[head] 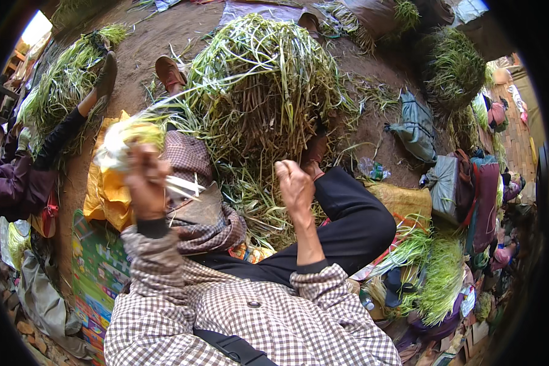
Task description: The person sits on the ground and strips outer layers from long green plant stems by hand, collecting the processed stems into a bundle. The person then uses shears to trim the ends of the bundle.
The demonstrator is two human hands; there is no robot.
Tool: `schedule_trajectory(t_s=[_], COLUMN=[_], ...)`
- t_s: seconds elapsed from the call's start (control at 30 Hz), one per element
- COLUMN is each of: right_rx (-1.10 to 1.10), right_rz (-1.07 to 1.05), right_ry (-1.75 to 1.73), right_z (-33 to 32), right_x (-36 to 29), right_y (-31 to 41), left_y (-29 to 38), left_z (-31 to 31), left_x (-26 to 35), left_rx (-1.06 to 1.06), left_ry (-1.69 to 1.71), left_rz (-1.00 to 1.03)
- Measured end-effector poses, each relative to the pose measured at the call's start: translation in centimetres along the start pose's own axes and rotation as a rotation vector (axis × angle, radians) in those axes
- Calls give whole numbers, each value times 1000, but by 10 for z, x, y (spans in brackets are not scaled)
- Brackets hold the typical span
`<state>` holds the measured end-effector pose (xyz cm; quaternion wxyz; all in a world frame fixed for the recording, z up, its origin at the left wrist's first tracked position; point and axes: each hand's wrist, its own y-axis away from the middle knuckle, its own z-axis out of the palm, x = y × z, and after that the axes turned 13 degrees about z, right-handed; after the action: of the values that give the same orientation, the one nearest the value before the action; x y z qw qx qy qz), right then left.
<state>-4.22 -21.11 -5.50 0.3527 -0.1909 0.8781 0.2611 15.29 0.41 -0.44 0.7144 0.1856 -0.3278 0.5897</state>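
Note:
My left hand (147,183), blurred, grips a bunch of long-leaved plants (135,135); pale stalk ends stick out to its right, and green leaves trail towards the heap. My right hand (295,185) is a closed fist above my bent leg, with nothing visible in it. Beyond both hands stands a large heap of green-leaved plants (261,91) with brownish stems or roots hanging on the near side. A checked cloth (187,155) lies over my left leg, with a flat brownish piece (201,206) on it. Loose leaves (261,201) lie between my legs.
An orange plastic sheet (100,183) and a colourful printed mat (98,270) lie at left. Another person's leg (71,128) is beside a plant heap at far left. At right are a yellow woven sack (402,199), a plastic bottle (377,171), a grey-green bag (414,126) and pale green bunches (444,274).

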Motion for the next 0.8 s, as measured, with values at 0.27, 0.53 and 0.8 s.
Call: schedule_trajectory(t_s=[0.27,0.53,0.8], right_rx=[419,99,1], right_rz=[-302,-258,-433], right_ry=[167,-48,22], right_z=[14,-1,3], right_x=[26,-13,-33], right_y=[-125,-48,34], left_y=[-40,22,48], left_z=[-39,30,51], left_x=[91,-47,-97], left_rx=[-242,-145,-255], left_ry=[348,39,-336], left_rz=[346,-372,-623])
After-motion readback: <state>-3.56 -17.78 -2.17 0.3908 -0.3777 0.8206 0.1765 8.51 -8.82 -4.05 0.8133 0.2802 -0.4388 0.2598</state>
